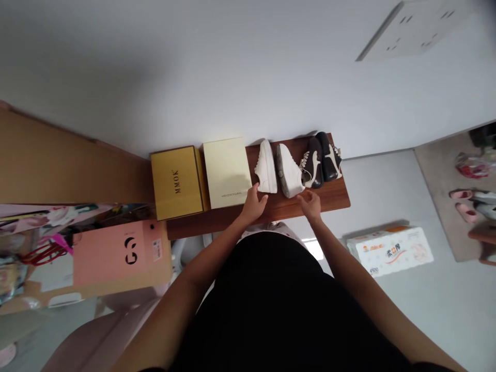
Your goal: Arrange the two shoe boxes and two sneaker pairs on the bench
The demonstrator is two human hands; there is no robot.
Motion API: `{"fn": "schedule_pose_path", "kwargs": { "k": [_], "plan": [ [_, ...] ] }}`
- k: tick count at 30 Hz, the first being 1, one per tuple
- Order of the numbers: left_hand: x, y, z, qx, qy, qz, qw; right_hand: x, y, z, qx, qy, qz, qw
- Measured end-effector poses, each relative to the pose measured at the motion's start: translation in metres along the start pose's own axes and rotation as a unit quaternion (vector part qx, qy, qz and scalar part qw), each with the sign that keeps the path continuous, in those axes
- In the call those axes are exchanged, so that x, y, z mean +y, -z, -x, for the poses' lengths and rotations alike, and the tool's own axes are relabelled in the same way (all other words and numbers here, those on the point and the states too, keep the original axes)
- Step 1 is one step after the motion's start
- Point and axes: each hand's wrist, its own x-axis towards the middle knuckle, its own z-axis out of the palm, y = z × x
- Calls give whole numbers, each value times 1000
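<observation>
Two white sneakers are side by side on a dark wooden shelf board. The left white sneaker [266,168] stands upright, its heel towards me. My left hand [253,205] is at that heel, thumb and forefinger apart, the forefinger close against the shoe's left side. The right white sneaker [291,170] is tilted, showing part of its sole, and its upper side is close to the black shoes. At its heel, my right hand [311,205] has its fingers curled, thumb against the heel edge; the exact contact is partly hidden.
A pair of black sneakers [318,160] with cream trim is on the right of the board [329,199]. On the left stand a cream box [228,173] and a yellow box [177,183]. A pink box [116,253] lies lower left; a white tissue pack [391,250] sits on the right.
</observation>
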Motion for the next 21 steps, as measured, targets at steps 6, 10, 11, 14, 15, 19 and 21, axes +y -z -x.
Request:
{"fn": "schedule_pose_path", "kwargs": {
  "k": [6, 10, 11, 14, 15, 19, 21],
  "plan": [
    [11, -47, -56, 32, 117, -84, 989, 4, -4, -32, -45, 35, 10, 998],
    [5, -56, -70, 51, 175, -77, 980, -6, -14, -40, -93, 43, 51, 993],
    [3, -56, -70, 57, 170, -89, 980, -8, -15, -41, -112, 46, 61, 991],
    [1, -53, -69, 65, 137, -133, 980, -16, -13, -45, -177, 56, 71, 980],
    [2, -52, -69, 65, 126, -144, 979, -19, -10, -47, -196, 64, 66, 976],
    [12, -48, -68, 63, 94, -167, 979, -31, 2, -59, -245, 117, 45, 962],
    [20, -49, -67, 49, 72, -200, 976, -38, 7, -65, -260, 144, 66, 953]
  ]
}}
